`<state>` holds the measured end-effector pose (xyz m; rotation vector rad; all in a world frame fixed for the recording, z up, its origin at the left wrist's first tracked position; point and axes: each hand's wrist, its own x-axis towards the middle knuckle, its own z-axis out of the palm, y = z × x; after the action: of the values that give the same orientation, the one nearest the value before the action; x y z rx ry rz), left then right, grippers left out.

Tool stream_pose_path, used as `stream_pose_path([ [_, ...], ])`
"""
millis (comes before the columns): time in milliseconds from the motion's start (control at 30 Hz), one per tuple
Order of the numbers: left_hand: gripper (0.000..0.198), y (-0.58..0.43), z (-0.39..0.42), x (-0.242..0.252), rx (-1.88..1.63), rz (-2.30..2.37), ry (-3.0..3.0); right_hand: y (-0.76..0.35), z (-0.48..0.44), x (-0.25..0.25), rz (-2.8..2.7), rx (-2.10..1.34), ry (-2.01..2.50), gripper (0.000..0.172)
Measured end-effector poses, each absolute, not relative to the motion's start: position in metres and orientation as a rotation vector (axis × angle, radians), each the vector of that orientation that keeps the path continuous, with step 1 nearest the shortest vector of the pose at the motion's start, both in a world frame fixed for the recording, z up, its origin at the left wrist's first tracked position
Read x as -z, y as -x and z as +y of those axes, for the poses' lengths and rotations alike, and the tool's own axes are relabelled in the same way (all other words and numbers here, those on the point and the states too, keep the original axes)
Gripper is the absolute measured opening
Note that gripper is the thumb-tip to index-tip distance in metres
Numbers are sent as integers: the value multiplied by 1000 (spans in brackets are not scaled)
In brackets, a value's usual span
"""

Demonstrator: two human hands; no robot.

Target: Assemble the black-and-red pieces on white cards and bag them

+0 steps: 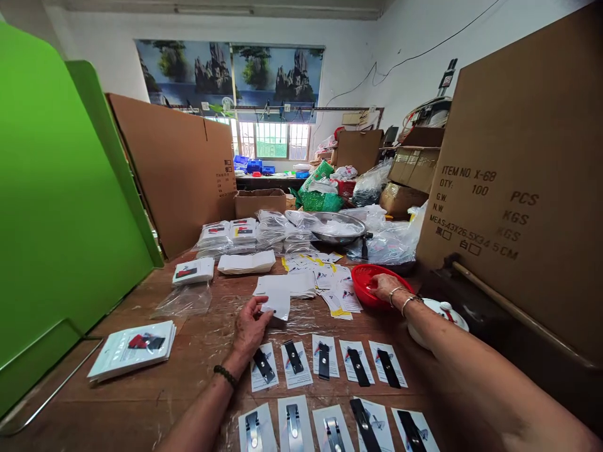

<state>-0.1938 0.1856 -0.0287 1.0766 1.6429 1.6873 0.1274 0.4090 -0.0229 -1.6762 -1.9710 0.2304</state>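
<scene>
My left hand [252, 324] has its thumb and fingers closed on the edge of a white pouch [277, 296], in front of a stack of white pouches [302, 284]. My right hand [390, 289] reaches inside a red plastic basket [360, 295]; its fingers look pinched together, and whatever is between them is hidden. Below my hands lie two rows of printed cards [304, 371], each with a clip on it. The far row has black clips [324, 361]; the near row has silver clips [293, 420] at left and black clips [409, 430] at right.
Loose printed cards [332, 285] lie left of the basket. Packed pouches [134, 348] are stacked at left, with wrapped bundles [242, 232] and a metal bowl [339, 227] behind. A white lidded pot [440, 320] stands under my right forearm. Cardboard [509, 157] and a green panel [61, 207] flank the table.
</scene>
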Motion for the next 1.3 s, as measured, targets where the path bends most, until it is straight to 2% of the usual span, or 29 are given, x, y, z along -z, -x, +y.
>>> stream_pose_path([
  [233,22,184,220,37,-1366,2008,-1513,-136,411,10,-1943,-402,1775,19],
  [367,30,188,220,35,-1152,2165,-1672,-146,409,-2,-1861,-434,1742,18],
  [733,29,170,218,3,-1438,2272,-1632,-143,406,-19,-1642,-535,1598,13],
  [867,22,147,216,-13,-1608,2022,-1297,-149,404,-32,-1547,-589,1577,6],
  [933,24,130,216,-19,-1621,1717,-1015,-149,400,-40,-1523,-651,1542,4],
  [1067,27,93,216,-30,-1492,1031,-487,-124,371,-55,-1588,-854,1390,12],
  [1233,45,67,195,-37,-1332,631,-247,-64,281,-59,-2058,-1339,858,16],
  [1300,45,65,176,-33,-1366,522,-178,-46,240,-61,-2287,-1243,762,16],
])
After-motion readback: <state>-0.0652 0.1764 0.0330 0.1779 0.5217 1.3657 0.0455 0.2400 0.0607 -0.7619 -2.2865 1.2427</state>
